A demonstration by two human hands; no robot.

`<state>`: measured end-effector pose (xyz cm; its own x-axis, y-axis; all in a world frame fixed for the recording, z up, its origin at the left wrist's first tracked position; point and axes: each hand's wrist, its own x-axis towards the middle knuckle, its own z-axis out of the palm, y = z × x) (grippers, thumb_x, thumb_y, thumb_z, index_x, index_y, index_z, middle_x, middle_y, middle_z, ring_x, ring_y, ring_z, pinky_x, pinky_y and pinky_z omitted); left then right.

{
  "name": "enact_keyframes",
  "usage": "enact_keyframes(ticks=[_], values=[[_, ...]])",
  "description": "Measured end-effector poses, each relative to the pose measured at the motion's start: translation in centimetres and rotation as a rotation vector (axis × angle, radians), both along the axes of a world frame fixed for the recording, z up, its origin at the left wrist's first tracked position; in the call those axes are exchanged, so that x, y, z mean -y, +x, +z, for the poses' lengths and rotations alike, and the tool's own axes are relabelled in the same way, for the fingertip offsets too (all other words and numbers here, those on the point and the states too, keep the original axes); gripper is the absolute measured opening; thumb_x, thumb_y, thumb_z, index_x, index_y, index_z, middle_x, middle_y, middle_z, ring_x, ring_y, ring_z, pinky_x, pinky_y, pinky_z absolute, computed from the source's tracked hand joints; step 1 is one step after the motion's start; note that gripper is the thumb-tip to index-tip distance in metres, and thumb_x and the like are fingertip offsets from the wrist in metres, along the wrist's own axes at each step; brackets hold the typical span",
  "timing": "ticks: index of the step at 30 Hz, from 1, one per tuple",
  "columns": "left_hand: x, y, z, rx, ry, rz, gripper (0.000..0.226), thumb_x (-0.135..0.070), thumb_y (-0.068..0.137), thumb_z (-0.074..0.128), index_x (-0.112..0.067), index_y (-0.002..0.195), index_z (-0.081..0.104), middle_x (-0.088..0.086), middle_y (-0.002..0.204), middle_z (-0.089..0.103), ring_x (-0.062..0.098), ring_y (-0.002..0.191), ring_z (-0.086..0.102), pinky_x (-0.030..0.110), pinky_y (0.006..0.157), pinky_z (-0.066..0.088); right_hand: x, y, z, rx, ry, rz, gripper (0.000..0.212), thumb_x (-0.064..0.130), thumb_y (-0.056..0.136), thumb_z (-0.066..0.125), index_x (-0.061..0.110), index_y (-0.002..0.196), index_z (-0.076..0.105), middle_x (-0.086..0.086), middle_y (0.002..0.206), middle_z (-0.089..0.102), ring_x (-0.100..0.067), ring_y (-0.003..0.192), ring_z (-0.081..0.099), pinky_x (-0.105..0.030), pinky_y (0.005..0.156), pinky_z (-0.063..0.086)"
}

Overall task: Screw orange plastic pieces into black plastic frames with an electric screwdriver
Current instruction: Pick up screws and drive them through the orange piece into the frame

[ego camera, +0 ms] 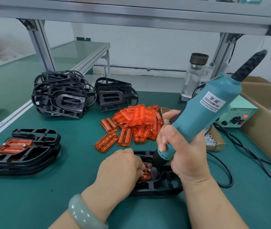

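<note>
- Two hands work at the near edge of the bench (pixel 49 195), over one black frame (pixel 158 185) lying flat there.
- Left hand (pixel 120 167): fingers curled down and bunched together, tips pressing on the orange piece (pixel 146 175) seated in the frame. I cannot tell whether they also pinch a screw.
- Right hand (pixel 181 149): fingers and thumb clamped round the teal screwdriver (pixel 204 113). It tilts up to the right, with its tip down on the piece, just beside the left fingertips.
- Many loose orange parts form a pile (pixel 136 123) mid-bench, beyond both hands.
- Two stacks (pixel 60 96) of bare frames stand toward the far edge, on the left.
- Finished frames (pixel 20 151) with orange fitted lie at the left edge.
- Screws (pixel 211 139) sit in a small tray right of the right hand; a power box (pixel 237 116) and a bottle (pixel 196 75) stand beyond it.
</note>
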<state>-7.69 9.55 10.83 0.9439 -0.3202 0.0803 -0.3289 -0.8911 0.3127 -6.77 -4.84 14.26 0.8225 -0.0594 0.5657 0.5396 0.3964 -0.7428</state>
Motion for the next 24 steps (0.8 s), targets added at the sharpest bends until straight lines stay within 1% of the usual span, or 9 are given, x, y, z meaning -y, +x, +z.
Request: enact_keyframes(ticks=[2,4,7,9,13,17,19,21,24], values=[[0.0,-0.1,-0.1,0.012,0.009,-0.003,0.025,-0.042,0.092,0.051,-0.041,0.114,0.062,-0.013,0.101,0.047,0.011,0.108,0.047,0.028,0.081,0.044,0.1,0.0,0.8,0.043,0.067,0.023,0.017,0.016,0.078,0.061,0.022,0.094,0.066,0.006,0.055,0.051,-0.011,0.043,0.046,-0.022,0.051,0.041],[0.1,-0.2,-0.2,0.017,0.003,-0.003,0.026,-0.041,0.093,0.049,-0.041,0.115,0.062,-0.013,0.102,0.048,0.010,0.107,0.046,0.027,0.081,0.045,0.6,0.1,1.6,0.056,0.136,0.021,0.018,0.015,0.080,0.059,0.015,0.098,0.058,0.006,0.056,0.051,-0.010,0.044,0.047,-0.020,0.051,0.040],[0.1,-0.2,-0.4,0.029,-0.009,-0.022,0.024,-0.040,0.093,0.047,-0.040,0.111,0.063,-0.012,0.101,0.048,0.010,0.104,0.047,0.027,0.080,0.045,1.6,0.3,1.3,-0.012,0.215,-0.038,0.013,0.011,0.086,0.054,0.012,0.098,0.052,0.007,0.055,0.050,-0.009,0.044,0.046,-0.020,0.051,0.039],[0.1,-0.1,-0.4,0.024,-0.026,-0.049,0.022,-0.040,0.093,0.047,-0.038,0.105,0.065,-0.012,0.096,0.047,0.009,0.101,0.047,0.026,0.082,0.044,2.1,0.3,0.7,-0.086,0.273,-0.058,0.012,0.014,0.086,0.048,0.013,0.097,0.053,0.007,0.054,0.048,-0.008,0.043,0.045,-0.020,0.050,0.039],[0.1,0.2,0.1,0.038,-0.073,-0.073,0.023,-0.040,0.093,0.045,-0.028,0.092,0.064,-0.011,0.089,0.051,0.008,0.088,0.051,0.027,0.079,0.044,3.1,0.6,0.2,-0.151,0.379,-0.079,0.012,0.020,0.085,0.049,0.016,0.096,0.054,0.007,0.054,0.047,-0.008,0.044,0.044,-0.019,0.052,0.040],[0.2,1.2,1.9,0.105,-0.161,-0.054,0.019,-0.041,0.090,0.049,-0.034,0.076,0.059,-0.015,0.070,0.049,0.009,0.076,0.052,0.026,0.069,0.040,3.8,1.0,0.1,-0.157,0.438,-0.094,0.014,0.024,0.086,0.051,0.017,0.098,0.053,0.008,0.056,0.049,-0.007,0.045,0.045,-0.018,0.054,0.042],[0.9,2.3,2.8,0.139,-0.229,-0.039,0.015,-0.038,0.089,0.054,-0.036,0.088,0.069,-0.019,0.082,0.059,0.006,0.085,0.058,0.022,0.078,0.043,4.0,1.1,0.1,-0.156,0.451,-0.108,0.013,0.024,0.088,0.051,0.017,0.099,0.053,0.008,0.057,0.049,-0.006,0.046,0.046,-0.019,0.054,0.043],[2.1,3.8,3.5,0.157,-0.308,-0.047,0.021,-0.033,0.089,0.058,-0.031,0.106,0.070,-0.016,0.099,0.067,0.005,0.092,0.060,0.020,0.086,0.044,4.3,1.1,0.0,-0.160,0.466,-0.115,0.012,0.024,0.088,0.053,0.018,0.099,0.054,0.008,0.057,0.049,-0.006,0.047,0.046,-0.019,0.054,0.043],[4.7,6.0,4.2,0.167,-0.346,-0.136,0.027,-0.026,0.088,0.059,-0.027,0.114,0.067,-0.010,0.102,0.070,0.009,0.092,0.063,0.021,0.086,0.046,4.7,1.1,-0.1,-0.166,0.483,-0.133,0.011,0.024,0.090,0.051,0.019,0.098,0.055,0.008,0.058,0.049,-0.007,0.047,0.046,-0.019,0.054,0.045]])
